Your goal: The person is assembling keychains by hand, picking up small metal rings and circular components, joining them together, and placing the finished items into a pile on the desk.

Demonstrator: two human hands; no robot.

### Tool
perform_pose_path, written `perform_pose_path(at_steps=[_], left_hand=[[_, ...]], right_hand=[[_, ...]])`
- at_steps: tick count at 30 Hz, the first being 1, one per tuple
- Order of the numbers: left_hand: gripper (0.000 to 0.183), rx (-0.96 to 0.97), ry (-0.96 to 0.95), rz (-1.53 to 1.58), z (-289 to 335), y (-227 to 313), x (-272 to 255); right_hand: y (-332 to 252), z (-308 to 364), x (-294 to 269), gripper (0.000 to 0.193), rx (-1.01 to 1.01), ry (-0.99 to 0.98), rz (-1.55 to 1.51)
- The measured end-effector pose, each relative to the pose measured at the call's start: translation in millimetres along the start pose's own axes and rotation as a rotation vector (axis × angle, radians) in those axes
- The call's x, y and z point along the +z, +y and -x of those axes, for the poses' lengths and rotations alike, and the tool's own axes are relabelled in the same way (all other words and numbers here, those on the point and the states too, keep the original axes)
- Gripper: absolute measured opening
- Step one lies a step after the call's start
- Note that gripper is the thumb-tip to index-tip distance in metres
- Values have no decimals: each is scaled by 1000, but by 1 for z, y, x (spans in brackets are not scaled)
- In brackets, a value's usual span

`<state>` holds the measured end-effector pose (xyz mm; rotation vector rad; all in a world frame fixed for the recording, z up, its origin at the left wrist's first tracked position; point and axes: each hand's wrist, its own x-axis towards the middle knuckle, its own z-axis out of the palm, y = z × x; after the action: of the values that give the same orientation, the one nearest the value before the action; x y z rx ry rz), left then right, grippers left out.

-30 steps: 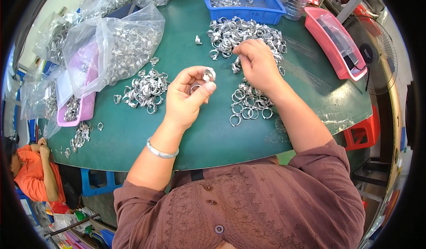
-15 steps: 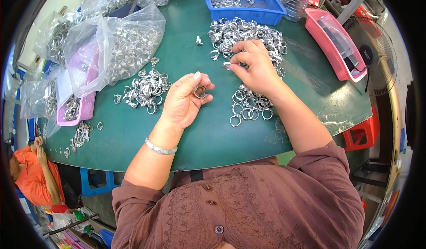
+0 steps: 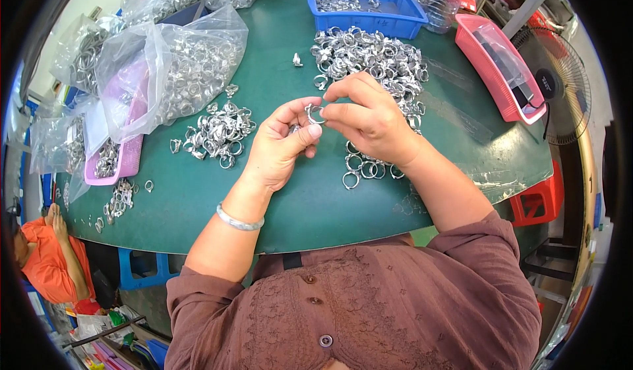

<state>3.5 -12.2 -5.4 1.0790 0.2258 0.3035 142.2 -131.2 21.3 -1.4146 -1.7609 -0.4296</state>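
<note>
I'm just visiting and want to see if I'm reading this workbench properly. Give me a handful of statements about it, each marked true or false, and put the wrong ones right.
1. A ring is between the fingers of the left hand and those of the right hand. True.
2. The person wears a bangle on the right wrist. False: the bangle is on the left wrist.
3. A blue tray stands beyond the big pile of rings. True.
4. The pink basket on the right is filled with rings. False: the pink basket holds dark items and clear plastic.
5. Someone in an orange top is at the left. True.
</note>
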Motion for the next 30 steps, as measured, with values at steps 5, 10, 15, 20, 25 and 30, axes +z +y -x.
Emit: perform_pose_path(at_steps=[5, 10, 15, 20, 25, 30], left_hand=[[39, 117, -2, -95, -1, -2, 1], [47, 220, 36, -285, 3, -1, 5], [50, 465, 80, -564, 2, -6, 6], [45, 580, 96, -645, 0, -6, 5], [38, 636, 106, -760, -2, -4, 2], [38, 583, 100, -775, 1, -3, 5]], right_hand=[[0, 2, 2, 13, 75, 20, -116], [-3, 7, 3, 10, 867, -7, -851], [-3, 7, 4, 17, 1033, -11, -1116], [-5, 6, 3, 14, 1040, -70, -1057], [-6, 6, 3, 15, 1037, -67, -1072], [-6, 5, 1, 15, 1065, -80, -1105]])
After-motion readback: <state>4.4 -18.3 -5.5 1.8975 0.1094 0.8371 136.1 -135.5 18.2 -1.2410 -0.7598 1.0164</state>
